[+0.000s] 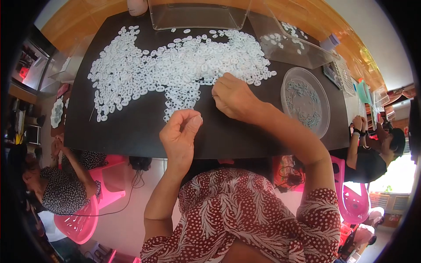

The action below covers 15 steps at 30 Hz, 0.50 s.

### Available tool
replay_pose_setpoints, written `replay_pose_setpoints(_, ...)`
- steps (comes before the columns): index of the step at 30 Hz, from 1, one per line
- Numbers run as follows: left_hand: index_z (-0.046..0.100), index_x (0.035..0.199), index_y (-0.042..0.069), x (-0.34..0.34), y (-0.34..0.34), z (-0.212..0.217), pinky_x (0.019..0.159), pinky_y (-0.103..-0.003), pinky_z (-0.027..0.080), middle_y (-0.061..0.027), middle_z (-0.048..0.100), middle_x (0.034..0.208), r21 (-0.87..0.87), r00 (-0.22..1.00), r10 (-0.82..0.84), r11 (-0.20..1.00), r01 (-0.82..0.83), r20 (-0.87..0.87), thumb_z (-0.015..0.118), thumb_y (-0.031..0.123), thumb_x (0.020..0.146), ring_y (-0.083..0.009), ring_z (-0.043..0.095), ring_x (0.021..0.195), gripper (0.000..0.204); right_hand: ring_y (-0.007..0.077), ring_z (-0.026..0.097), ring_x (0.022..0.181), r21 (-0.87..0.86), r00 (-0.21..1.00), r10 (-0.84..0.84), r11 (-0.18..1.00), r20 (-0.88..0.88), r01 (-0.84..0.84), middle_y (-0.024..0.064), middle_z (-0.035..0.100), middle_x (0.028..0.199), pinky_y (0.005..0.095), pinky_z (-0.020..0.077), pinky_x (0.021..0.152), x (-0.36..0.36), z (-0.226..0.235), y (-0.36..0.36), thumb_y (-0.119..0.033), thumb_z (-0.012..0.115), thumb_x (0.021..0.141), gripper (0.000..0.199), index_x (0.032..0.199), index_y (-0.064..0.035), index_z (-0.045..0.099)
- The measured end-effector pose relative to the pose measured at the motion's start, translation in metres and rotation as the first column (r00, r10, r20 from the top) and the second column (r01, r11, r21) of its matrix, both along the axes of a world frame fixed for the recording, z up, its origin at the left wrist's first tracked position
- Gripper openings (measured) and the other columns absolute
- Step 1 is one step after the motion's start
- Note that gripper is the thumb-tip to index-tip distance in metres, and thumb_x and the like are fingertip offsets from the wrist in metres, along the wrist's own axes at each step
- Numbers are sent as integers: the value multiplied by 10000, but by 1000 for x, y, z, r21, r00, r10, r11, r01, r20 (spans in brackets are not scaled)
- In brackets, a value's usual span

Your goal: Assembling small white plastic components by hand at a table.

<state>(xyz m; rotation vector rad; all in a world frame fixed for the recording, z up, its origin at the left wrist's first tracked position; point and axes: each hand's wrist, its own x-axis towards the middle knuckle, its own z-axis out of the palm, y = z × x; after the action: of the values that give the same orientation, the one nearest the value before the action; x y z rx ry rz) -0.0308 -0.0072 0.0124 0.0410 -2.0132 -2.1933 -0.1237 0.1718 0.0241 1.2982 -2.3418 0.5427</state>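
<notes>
Big heap of small white oval plastic rings (175, 65) spread over the far half of the matte black table (131, 131). Right hand (234, 97) curls at the heap's near edge, grip hidden. Left hand (180, 131) pinches shut, contents unclear. Clear round dish (324, 111) sits near the right edge.

The right hand (234, 97) covers its own fingertips and whatever white ring (175, 70) they touch. Anything pinched in the curled left hand (180, 131) is too small to tell. The clear box (197, 15) is cut off at the top.
</notes>
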Motion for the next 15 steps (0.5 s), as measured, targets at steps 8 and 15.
replay_pose_setpoints(8,612,924,-23,-3,4,-3,602,-219,453,-54,612,798,469,979,-141,882,57,145,627,92,888,-108,555,667,122,127,541,617,-241,637,-34,910,770,339,52,571,713,274,446,567,41,27,-4,-17,660,762,101,829,-23,585)
replay_pose_setpoints(15,624,941,-33,2,7,4,623,-218,469,-58,621,825,472,983,-129,880,51,134,623,43,876,-102,572,689,100,45,501,712,-349,563,118,880,818,323,-16,589,814,215,429,641,55,26,-5,-3,666,808,117,917,-6,623)
